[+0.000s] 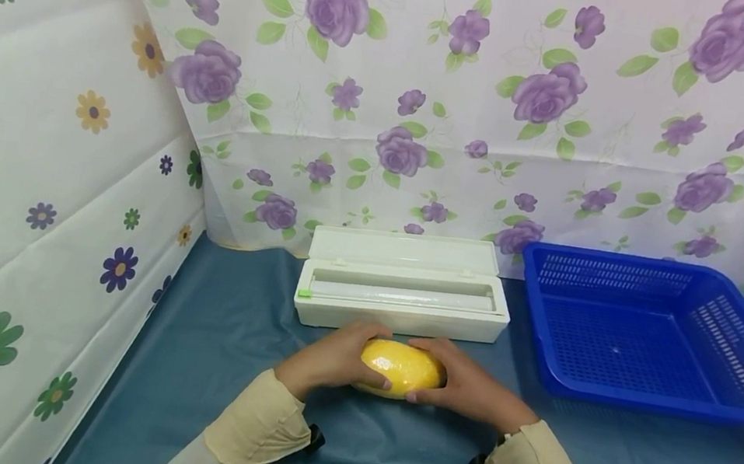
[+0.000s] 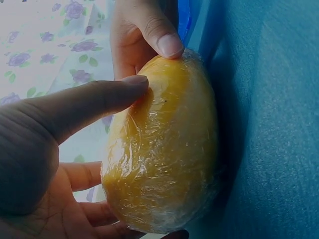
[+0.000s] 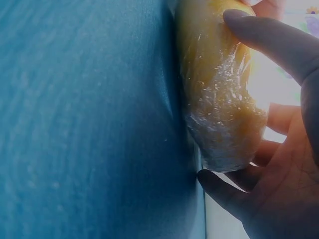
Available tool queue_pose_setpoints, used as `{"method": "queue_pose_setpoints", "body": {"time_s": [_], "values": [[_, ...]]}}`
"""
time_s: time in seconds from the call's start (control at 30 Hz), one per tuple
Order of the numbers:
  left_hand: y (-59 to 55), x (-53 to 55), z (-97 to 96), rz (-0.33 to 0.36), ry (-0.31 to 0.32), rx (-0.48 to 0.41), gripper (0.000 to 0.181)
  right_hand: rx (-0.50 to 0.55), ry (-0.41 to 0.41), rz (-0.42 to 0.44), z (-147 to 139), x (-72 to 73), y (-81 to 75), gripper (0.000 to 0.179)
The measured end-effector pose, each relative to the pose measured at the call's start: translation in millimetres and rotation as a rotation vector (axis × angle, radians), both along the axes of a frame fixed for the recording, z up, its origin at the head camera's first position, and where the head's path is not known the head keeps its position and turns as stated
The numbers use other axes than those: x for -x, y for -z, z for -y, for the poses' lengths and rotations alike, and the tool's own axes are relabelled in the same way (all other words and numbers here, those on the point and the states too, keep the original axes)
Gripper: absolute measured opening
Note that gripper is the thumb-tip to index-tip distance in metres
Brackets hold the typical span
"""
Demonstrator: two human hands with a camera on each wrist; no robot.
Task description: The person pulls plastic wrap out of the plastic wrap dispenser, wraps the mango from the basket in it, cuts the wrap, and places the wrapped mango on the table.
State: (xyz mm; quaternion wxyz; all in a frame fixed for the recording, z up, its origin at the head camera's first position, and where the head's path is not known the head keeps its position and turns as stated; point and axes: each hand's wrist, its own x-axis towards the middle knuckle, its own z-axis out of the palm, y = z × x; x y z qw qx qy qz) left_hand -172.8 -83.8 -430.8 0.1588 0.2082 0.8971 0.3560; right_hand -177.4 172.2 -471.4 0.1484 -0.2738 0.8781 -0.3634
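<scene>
A yellow oval fruit (image 1: 402, 368), tightly wrapped in clear cling film, lies sideways between both hands, low over the blue-green cloth. My left hand (image 1: 343, 357) grips its left end, thumb along the near side and fingers round the far side. At the other end my right hand (image 1: 465, 384) holds it the same way. The left wrist view shows wrinkled, shiny film on the fruit (image 2: 164, 144), with the left thumb (image 2: 112, 97) on it. Just behind the hands stands a white cling film dispenser (image 1: 403, 319), lid raised, a film roll (image 1: 399, 295) inside.
To the right sits a blue plastic basket (image 1: 660, 401) with perforated sides. Blue-green cloth (image 1: 206, 367) covers the table. A curtain with purple roses (image 1: 400, 149) hangs behind, and a flower-printed sheet (image 1: 37, 258) stands along the left.
</scene>
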Motion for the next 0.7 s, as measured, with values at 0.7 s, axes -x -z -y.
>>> {"method": "queue_pose_setpoints", "body": {"time_s": [0.7], "values": [[-40.2,-16.5,6.9,-0.122,-0.061,0.027,0.046,0.083,0.029,-0.201,0,-3.3,-26.6,0.05]]}}
